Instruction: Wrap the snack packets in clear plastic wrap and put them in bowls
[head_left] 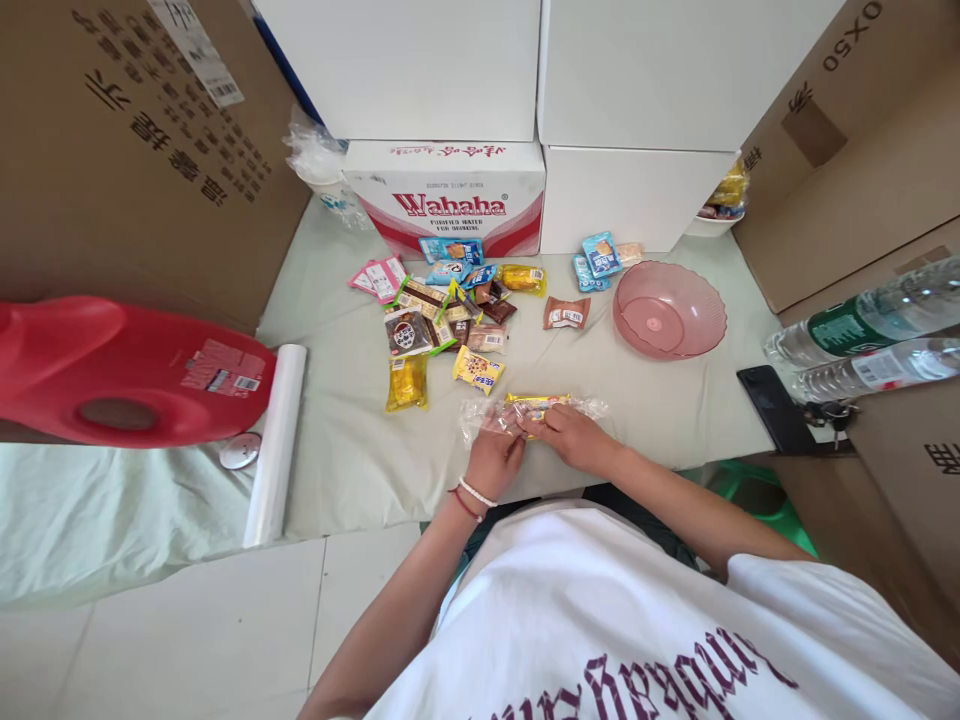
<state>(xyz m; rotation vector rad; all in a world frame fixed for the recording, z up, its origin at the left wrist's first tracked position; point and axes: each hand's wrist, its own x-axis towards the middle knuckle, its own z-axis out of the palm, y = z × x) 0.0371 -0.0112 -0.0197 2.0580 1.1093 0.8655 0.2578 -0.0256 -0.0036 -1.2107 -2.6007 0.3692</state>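
Observation:
At the table's front edge, my left hand (pixel 495 455) grips the left part of a clear plastic bag (pixel 592 408). My right hand (pixel 574 435) has its fingers closed on the same plastic, close to my left fingertips. A yellow snack packet (pixel 540 400) shows through or under the plastic, partly covered by my fingers. Just beyond lies a yellow cookie packet (pixel 478 370). To the left and behind is a loose pile of wrapped snacks (pixel 439 310). A brown packet (pixel 566 314) lies alone, left of a pink clear bowl (pixel 667 345).
A Wahaha water carton (pixel 450 205) and white boxes (pixel 630 195) line the back. Blue packets (pixel 600 256) lie behind the bowl. At left are a red jug (pixel 135 370) and a plastic roll (pixel 276 445). Water bottles (pixel 862 325) and a black phone (pixel 776 405) are at right.

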